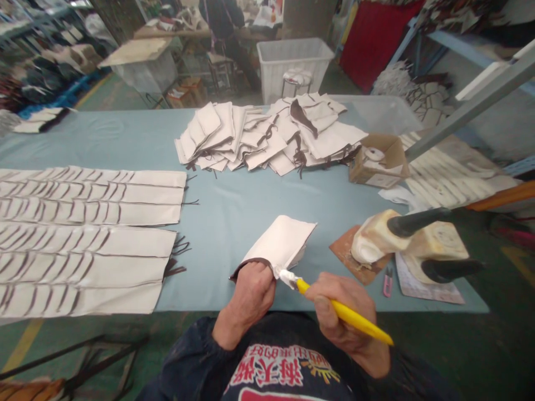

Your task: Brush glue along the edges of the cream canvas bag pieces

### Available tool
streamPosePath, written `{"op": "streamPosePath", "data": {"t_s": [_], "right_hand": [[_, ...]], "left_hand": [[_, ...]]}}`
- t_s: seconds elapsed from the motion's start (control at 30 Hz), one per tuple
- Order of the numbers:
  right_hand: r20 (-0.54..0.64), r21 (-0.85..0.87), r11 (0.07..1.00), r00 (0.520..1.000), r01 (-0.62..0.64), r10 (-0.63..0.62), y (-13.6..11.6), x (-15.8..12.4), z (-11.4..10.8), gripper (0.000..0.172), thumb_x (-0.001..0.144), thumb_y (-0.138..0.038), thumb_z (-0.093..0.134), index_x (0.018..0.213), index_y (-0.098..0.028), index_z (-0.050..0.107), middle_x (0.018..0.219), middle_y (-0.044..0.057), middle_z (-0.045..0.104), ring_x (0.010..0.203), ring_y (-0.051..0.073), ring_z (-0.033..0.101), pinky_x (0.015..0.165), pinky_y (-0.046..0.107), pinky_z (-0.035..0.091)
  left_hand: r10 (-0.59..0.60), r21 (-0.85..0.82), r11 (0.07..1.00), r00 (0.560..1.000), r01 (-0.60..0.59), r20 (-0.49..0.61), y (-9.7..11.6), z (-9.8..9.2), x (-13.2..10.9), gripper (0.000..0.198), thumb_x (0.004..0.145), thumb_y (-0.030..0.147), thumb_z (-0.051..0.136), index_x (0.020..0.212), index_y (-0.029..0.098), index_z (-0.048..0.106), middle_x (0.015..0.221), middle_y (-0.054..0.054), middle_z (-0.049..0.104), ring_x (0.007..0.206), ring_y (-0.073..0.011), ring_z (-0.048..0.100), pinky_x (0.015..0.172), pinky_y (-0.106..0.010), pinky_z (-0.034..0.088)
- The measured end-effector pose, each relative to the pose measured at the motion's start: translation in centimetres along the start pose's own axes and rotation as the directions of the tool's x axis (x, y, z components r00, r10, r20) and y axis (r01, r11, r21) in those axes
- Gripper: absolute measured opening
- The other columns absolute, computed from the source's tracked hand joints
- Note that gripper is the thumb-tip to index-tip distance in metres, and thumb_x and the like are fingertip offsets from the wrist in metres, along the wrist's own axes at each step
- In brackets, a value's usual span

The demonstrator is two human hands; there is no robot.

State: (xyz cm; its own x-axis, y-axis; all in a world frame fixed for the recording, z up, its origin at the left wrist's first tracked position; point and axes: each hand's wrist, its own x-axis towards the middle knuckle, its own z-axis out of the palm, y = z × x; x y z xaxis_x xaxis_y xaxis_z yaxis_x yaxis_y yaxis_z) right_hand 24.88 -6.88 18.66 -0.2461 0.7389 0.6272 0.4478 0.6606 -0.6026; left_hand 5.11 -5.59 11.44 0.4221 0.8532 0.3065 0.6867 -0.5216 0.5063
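My left hand (249, 301) is closed at the dark-trimmed near edge of a cream fabric or leather piece (282, 239); its fingertips are hidden. In my right hand (349, 317) is a yellow-handled brush (359, 323), gripped along the handle. White paste coats the brush head, which touches the piece's near corner beside my left hand. To the right, a paste-smeared whitish plastic container (371, 236) stands on a brown sheet (340, 245). Pink-handled thread snips (388, 283) lie close by.
Overlapping rows of cream pieces (150, 192) cover the table's left side. A loose pile of them (267, 133) lies at the back, next to a cardboard box (378, 161). A white bin (295, 61) and a person (223, 25) are beyond the blue-green table (217, 206).
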Motion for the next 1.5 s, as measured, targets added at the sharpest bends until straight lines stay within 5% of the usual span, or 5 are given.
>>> {"op": "streamPosePath", "data": {"t_s": [0.17, 0.33, 0.53, 0.87, 1.5], "right_hand": [[-0.042, 0.082, 0.982, 0.984, -0.172, 0.176, 0.2, -0.7, 0.8, 0.027, 0.105, -0.025, 0.047, 0.082, -0.024, 0.061, 0.061, -0.002, 0.065, 0.049, 0.013, 0.061, 0.051, 0.025, 0.049], [-0.151, 0.362, 0.729, 0.735, -0.582, 0.661, 2.8, -0.4, 1.7, 0.04, 0.103, -0.046, 0.051, 0.073, -0.021, 0.06, 0.043, -0.007, 0.046, 0.035, 0.011, 0.046, 0.037, 0.022, 0.039], [-0.184, 0.307, 0.688, 0.668, -0.658, 0.721, 3.6, -0.4, 1.3, 0.044, 0.101, -0.052, 0.053, 0.072, -0.02, 0.062, 0.042, -0.006, 0.046, 0.035, 0.012, 0.047, 0.036, 0.023, 0.04], [-0.042, -0.149, 0.983, 0.994, -0.104, 0.099, -1.1, 0.1, 1.0, 0.024, 0.102, -0.016, 0.048, 0.083, -0.021, 0.06, 0.064, 0.0, 0.066, 0.052, 0.013, 0.061, 0.054, 0.026, 0.045], [-0.073, 0.002, 0.991, 0.988, -0.133, 0.133, -1.8, -1.9, 1.3, 0.022, 0.102, -0.017, 0.048, 0.085, -0.023, 0.06, 0.065, -0.001, 0.067, 0.052, 0.013, 0.063, 0.056, 0.023, 0.05]], "left_hand": [[0.032, 0.02, 0.999, 0.998, -0.031, -0.047, -0.1, 0.2, -0.2, 0.026, 0.088, 0.007, 0.041, 0.077, 0.022, 0.059, 0.068, -0.004, 0.06, 0.064, -0.0213, 0.054, 0.061, -0.033, 0.038], [0.08, 0.043, 0.996, 0.996, -0.078, -0.036, 0.0, 0.1, -0.4, 0.027, 0.089, 0.005, 0.042, 0.078, 0.022, 0.06, 0.069, -0.005, 0.061, 0.066, -0.022, 0.056, 0.062, -0.034, 0.038], [0.092, 0.081, 0.993, 0.995, -0.09, -0.025, 0.3, 0.4, -1.1, 0.027, 0.088, 0.005, 0.043, 0.074, 0.022, 0.059, 0.07, -0.006, 0.063, 0.066, -0.022, 0.057, 0.062, -0.035, 0.037], [0.055, 0.045, 0.998, 0.998, -0.053, -0.041, 0.4, 1.0, -1.2, 0.025, 0.091, 0.007, 0.042, 0.076, 0.021, 0.058, 0.07, -0.005, 0.063, 0.065, -0.0209, 0.056, 0.062, -0.034, 0.038], [-0.011, -0.04, 0.999, 0.996, 0.008, -0.093, 0.8, 1.8, -1.9, 0.026, 0.091, 0.009, 0.042, 0.071, 0.024, 0.047, 0.065, -0.002, 0.056, 0.059, -0.0185, 0.049, 0.059, -0.032, 0.033]]}}
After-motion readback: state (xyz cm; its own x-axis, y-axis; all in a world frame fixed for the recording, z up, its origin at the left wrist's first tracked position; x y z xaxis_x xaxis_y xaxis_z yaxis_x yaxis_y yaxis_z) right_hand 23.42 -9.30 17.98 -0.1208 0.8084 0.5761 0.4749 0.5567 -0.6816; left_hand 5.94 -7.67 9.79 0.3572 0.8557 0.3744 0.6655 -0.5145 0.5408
